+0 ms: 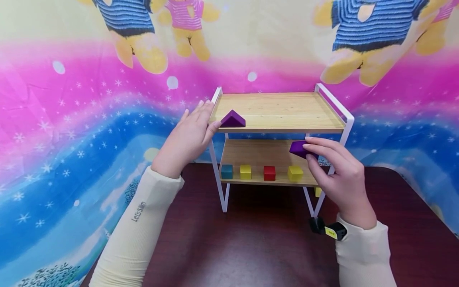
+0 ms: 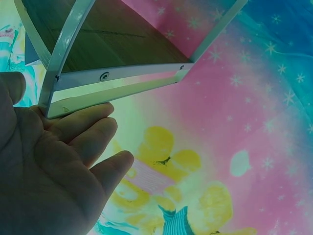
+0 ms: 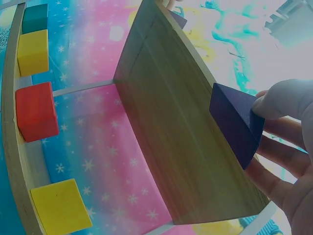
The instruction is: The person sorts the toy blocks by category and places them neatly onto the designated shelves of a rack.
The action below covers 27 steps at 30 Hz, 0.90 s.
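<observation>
My right hand (image 1: 338, 177) pinches a purple triangular block (image 1: 299, 149) between thumb and fingers, in front of the shelf's right half. In the right wrist view that purple block (image 3: 234, 122) appears beside the edge of the upper board. A second purple triangular block (image 1: 233, 119) sits point-up at the front left of the upper board (image 1: 279, 109). My left hand (image 1: 186, 139) lies at the shelf's upper left corner with fingers extended, its thumb tip at that block's left end. In the left wrist view, the left hand's fingers (image 2: 90, 127) extend beside the white frame (image 2: 112, 93).
On the lower board (image 1: 258, 153) stand a teal cube (image 1: 227, 172), a yellow cube (image 1: 245, 172), a red cube (image 1: 269, 173) and another yellow cube (image 1: 295, 173). A further yellow block (image 1: 318, 191) shows partly behind the right leg. The shelf stands on a dark table (image 1: 251, 247).
</observation>
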Tool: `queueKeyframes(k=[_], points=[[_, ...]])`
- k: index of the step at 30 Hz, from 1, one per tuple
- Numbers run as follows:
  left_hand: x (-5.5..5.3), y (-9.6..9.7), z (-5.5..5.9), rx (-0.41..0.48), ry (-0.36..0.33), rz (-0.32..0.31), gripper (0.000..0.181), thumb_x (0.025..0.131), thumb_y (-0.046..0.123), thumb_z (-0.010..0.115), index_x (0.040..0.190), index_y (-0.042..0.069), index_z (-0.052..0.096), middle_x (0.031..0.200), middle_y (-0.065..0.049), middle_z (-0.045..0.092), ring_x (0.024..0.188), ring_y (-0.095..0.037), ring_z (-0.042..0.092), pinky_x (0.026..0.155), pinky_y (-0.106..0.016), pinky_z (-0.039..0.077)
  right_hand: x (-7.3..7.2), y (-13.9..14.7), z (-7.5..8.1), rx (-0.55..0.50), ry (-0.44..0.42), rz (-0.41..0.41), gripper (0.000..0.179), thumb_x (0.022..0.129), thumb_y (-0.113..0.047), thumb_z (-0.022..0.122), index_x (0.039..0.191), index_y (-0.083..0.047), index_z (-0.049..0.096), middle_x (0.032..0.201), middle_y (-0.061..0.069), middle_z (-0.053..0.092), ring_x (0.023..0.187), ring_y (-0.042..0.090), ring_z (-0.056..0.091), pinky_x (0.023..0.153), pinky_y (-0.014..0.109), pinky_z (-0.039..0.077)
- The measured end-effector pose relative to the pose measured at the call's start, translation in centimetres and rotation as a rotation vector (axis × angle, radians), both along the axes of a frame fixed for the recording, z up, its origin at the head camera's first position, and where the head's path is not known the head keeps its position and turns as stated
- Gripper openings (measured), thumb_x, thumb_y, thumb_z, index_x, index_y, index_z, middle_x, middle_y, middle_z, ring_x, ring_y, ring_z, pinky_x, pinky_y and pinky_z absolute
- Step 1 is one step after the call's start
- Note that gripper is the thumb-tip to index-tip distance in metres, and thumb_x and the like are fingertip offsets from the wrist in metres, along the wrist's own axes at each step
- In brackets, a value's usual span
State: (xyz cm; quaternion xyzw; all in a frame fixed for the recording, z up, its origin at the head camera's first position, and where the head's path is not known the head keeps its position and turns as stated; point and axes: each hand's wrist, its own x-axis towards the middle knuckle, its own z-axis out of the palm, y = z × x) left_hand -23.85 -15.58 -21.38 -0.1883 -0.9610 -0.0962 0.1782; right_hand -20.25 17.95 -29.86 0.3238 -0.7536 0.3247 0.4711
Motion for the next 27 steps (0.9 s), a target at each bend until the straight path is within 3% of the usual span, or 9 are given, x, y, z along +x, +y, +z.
queueKeyframes(k=[3, 7, 11, 19, 22, 27], points=[[0.1, 0.0, 0.0, 0.001, -0.001, -0.001, 0.069, 0.108, 0.047, 0.039, 0.163, 0.011, 0.019, 0.168, -0.009, 0.021, 0.156, -0.023, 0.012, 0.125, -0.048, 0.006, 0.0, -0.2, 0.1, 0.003, 0.006, 0.011, 0.047, 0.102, -0.042, 0.06, 0.116, 0.0, 0.075, 0.126, 0.012, 0.07, 0.123, 0.007, 0.06, 0.101, 0.013, 0.044], [0.2, 0.0, 0.1, 0.002, -0.008, -0.003, 0.069, 0.108, 0.047, 0.038, 0.163, 0.011, 0.019, 0.168, -0.009, 0.021, 0.156, -0.023, 0.011, 0.126, -0.048, 0.005, 0.0, -0.3, 0.3, 0.003, 0.004, 0.019, 0.026, 0.093, -0.012, 0.073, 0.117, -0.001, 0.075, 0.127, 0.011, 0.07, 0.12, 0.012, 0.062, 0.104, 0.015, 0.043], [0.1, 0.0, 0.1, 0.0, -0.014, -0.007, 0.068, 0.109, 0.047, 0.036, 0.163, 0.011, 0.017, 0.168, -0.009, 0.02, 0.156, -0.023, 0.011, 0.125, -0.049, 0.005, 0.0, -0.5, 0.6, 0.005, 0.007, 0.006, 0.038, 0.079, 0.008, 0.077, 0.116, 0.0, 0.075, 0.126, 0.011, 0.07, 0.119, 0.015, 0.063, 0.104, 0.015, 0.043], [0.1, 0.0, 0.2, -0.003, -0.006, -0.014, 0.069, 0.109, 0.048, 0.035, 0.163, 0.009, 0.018, 0.168, -0.01, 0.021, 0.156, -0.023, 0.011, 0.125, -0.048, 0.006, -0.3, -0.8, 1.2, 0.01, 0.039, 0.033, 0.031, 0.085, -0.003, 0.073, 0.116, -0.001, 0.075, 0.126, 0.012, 0.07, 0.117, 0.02, 0.065, 0.105, 0.017, 0.043], [0.1, 0.0, 0.2, -0.003, -0.011, -0.013, 0.069, 0.109, 0.048, 0.034, 0.163, 0.009, 0.017, 0.168, -0.009, 0.02, 0.156, -0.023, 0.011, 0.125, -0.049, 0.006, -0.4, -1.0, 1.5, 0.016, 0.037, 0.038, 0.029, 0.095, -0.018, 0.07, 0.117, -0.001, 0.075, 0.126, 0.011, 0.07, 0.116, 0.025, 0.065, 0.105, 0.018, 0.043], [0.1, -0.1, 0.2, -0.002, -0.01, -0.019, 0.068, 0.109, 0.047, 0.034, 0.163, 0.009, 0.018, 0.168, -0.008, 0.02, 0.156, -0.022, 0.011, 0.126, -0.048, 0.005, -0.7, -1.2, 1.9, 0.022, 0.031, 0.04, 0.047, 0.102, -0.042, 0.059, 0.118, -0.001, 0.075, 0.125, 0.012, 0.07, 0.115, 0.028, 0.065, 0.105, 0.017, 0.043]])
